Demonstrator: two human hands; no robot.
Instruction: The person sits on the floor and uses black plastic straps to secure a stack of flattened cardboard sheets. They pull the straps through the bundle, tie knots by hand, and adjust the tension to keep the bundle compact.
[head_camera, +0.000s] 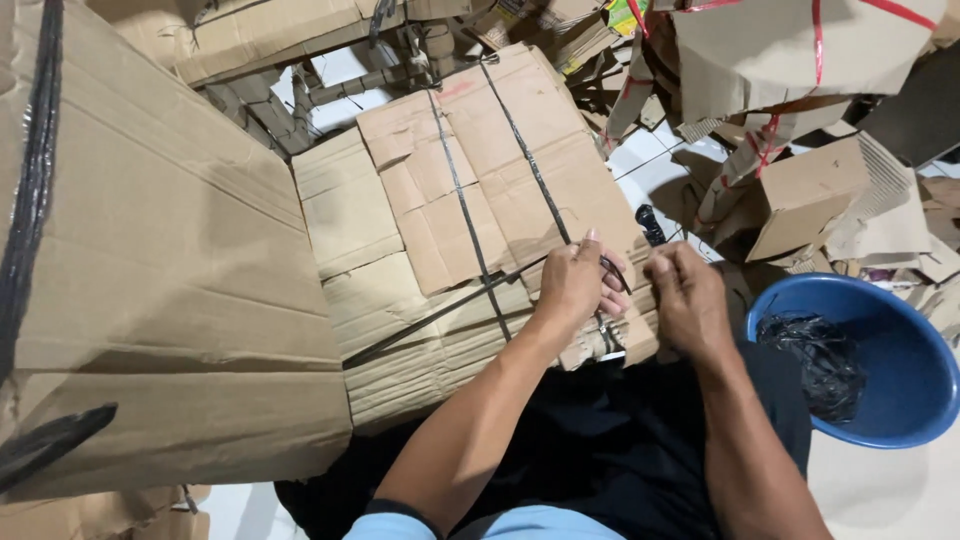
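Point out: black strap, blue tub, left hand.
black strap (462, 205), head view, on its straight run across the flattened cardboard.
blue tub (905, 350), head view, on the bare inner wall.
left hand (575, 285), head view, on the back of the hand.

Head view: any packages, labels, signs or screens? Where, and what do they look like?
Bundle: centre, under both hands; flattened brown cardboard tied with black straps.
Big sheet: left; plain brown, creased.
Boxes: top right; brown, red straps.
Colourful pack: top edge; yellow-green, mostly hidden.
No screens or signs.
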